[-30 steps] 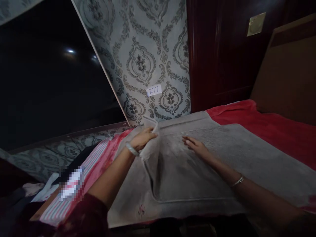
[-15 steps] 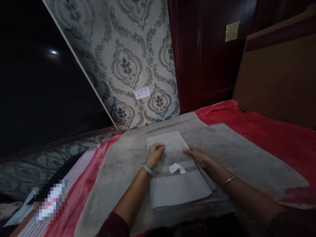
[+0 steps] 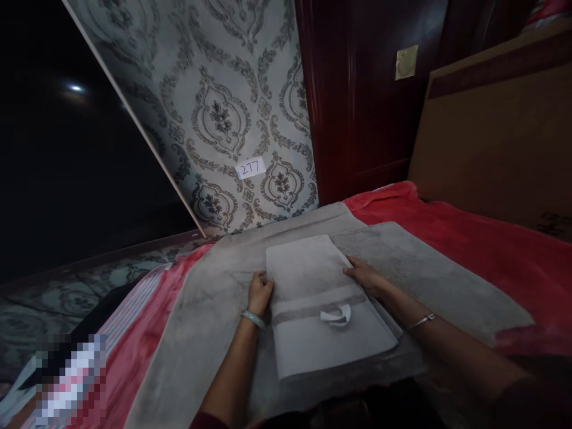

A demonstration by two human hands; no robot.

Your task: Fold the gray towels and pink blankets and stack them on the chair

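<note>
A folded pale grey towel (image 3: 322,310) with a darker band and a small white tag loop (image 3: 336,314) lies on a larger grey cloth (image 3: 210,310) spread over a red bed cover (image 3: 482,244). My left hand (image 3: 259,292) grips the folded towel's left edge, fingers curled on it. At the towel's right edge rests my right hand (image 3: 367,277), fingers pressed against the fold. Both wrists wear bangles.
Patterned wallpaper with a label reading 277 (image 3: 250,168) rises behind the bed. A dark red wooden panel (image 3: 366,107) and a brown board (image 3: 496,137) stand at the right. Striped cloth (image 3: 134,304) lies at the left beside a dark screen.
One second ago the left hand held up a corner of the grey cloth. Now the towel lies folded flat, and both hands have moved to its side edges.
</note>
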